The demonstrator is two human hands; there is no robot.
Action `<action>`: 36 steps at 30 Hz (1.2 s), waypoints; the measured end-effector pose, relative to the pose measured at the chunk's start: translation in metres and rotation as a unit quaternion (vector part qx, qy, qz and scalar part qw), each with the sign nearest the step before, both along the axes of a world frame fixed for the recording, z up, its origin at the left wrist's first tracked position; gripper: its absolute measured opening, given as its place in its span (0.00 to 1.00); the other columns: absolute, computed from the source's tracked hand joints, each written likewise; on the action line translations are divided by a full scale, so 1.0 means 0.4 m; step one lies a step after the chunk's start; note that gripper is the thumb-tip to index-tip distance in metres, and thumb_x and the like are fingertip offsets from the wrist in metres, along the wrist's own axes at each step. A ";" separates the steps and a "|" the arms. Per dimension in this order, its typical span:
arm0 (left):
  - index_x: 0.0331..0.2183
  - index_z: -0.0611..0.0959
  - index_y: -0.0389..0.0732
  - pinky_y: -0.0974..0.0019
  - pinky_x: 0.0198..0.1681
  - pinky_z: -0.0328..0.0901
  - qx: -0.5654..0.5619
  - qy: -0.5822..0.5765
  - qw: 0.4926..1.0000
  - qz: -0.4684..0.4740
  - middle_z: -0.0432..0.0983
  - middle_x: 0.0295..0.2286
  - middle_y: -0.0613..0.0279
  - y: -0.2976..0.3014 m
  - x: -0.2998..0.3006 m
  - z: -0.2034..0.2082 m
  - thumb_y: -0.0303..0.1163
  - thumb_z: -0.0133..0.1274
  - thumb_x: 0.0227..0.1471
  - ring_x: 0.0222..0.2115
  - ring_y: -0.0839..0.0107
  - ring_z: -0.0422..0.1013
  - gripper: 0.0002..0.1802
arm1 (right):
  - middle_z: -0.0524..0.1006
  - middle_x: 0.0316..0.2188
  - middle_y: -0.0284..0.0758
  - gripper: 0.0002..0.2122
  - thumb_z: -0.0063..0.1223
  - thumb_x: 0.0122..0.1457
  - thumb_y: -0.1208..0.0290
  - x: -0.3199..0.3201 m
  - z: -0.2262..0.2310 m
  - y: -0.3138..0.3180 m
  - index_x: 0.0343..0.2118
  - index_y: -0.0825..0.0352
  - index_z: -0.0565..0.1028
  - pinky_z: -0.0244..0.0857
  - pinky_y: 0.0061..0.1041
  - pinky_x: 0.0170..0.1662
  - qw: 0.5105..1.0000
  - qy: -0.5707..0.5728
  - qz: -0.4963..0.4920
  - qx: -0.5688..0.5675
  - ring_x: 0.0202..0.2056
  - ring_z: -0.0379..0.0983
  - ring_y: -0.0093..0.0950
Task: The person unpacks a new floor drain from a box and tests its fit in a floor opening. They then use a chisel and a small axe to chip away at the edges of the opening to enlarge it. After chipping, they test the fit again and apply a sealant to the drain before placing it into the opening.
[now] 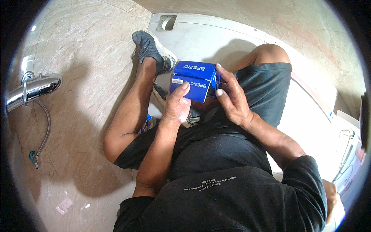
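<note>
A small blue cardboard box [193,87] with white lettering is held up in front of me, above my bent legs. My left hand [178,104] grips it from the near left, thumb pressed on its front face and the other fingers hidden behind it. At the box's right end, my right hand [234,101] has its index fingertip on the upper corner and its thumb by the lower side edge. A darker flap or opening shows between those two fingertips. What lies inside the box cannot be seen.
I sit on a white ledge [193,33] with a square cutout [167,23] at its far end. A chrome pipe fitting [40,87] and a flexible hose [48,127] are at the left. A paper scrap [64,205] lies lower left. A blue packet [147,123] is beside my left leg.
</note>
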State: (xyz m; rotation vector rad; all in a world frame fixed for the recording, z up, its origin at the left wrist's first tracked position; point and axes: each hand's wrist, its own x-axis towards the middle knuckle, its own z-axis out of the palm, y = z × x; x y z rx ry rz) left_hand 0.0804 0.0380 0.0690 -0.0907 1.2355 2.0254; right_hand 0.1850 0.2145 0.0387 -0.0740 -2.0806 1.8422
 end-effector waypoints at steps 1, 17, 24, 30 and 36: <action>0.58 0.73 0.40 0.56 0.60 0.65 -0.010 0.004 1.000 -0.015 0.78 0.47 0.58 -0.001 0.001 -0.005 0.40 0.65 0.50 0.51 0.64 0.74 0.35 | 0.72 0.50 0.52 0.28 0.56 0.64 0.75 0.005 -0.004 0.008 0.65 0.74 0.59 0.64 0.38 0.60 0.999 -0.009 -0.007 -0.042 0.54 0.72 0.44; 0.65 0.67 0.39 0.61 0.60 0.64 -0.075 0.144 0.969 -0.188 0.72 0.53 0.56 -0.027 -0.028 -0.042 0.32 0.68 0.38 0.54 0.65 0.69 0.52 | 0.80 0.45 0.54 0.43 0.70 0.54 0.73 0.056 0.088 0.023 0.69 0.71 0.54 0.75 0.41 0.52 0.993 -0.120 -0.004 0.001 0.48 0.80 0.47; 0.62 0.69 0.38 0.54 0.55 0.73 0.024 -0.086 0.959 -0.268 0.78 0.47 0.47 -0.060 -0.091 -0.020 0.37 0.63 0.39 0.48 0.57 0.77 0.47 | 0.73 0.51 0.41 0.50 0.75 0.48 0.78 0.069 0.056 0.021 0.71 0.66 0.53 0.75 0.34 0.55 0.979 -0.084 0.150 -0.111 0.50 0.75 0.33; 0.52 0.78 0.30 0.61 0.44 0.79 -0.019 -0.187 0.952 -0.244 0.83 0.39 0.48 -0.078 -0.152 -0.103 0.34 0.61 0.46 0.35 0.62 0.82 0.32 | 0.70 0.44 0.37 0.50 0.76 0.47 0.77 0.067 0.033 -0.046 0.72 0.66 0.53 0.75 0.30 0.53 0.982 -0.102 0.095 -0.128 0.46 0.73 0.28; 0.50 0.79 0.28 0.58 0.41 0.80 -0.006 -0.237 0.928 -0.286 0.83 0.37 0.46 -0.054 -0.160 -0.107 0.34 0.63 0.45 0.33 0.61 0.83 0.30 | 0.71 0.40 0.35 0.49 0.76 0.48 0.76 0.073 -0.011 -0.048 0.71 0.67 0.54 0.73 0.28 0.50 0.978 -0.124 0.100 -0.133 0.44 0.72 0.26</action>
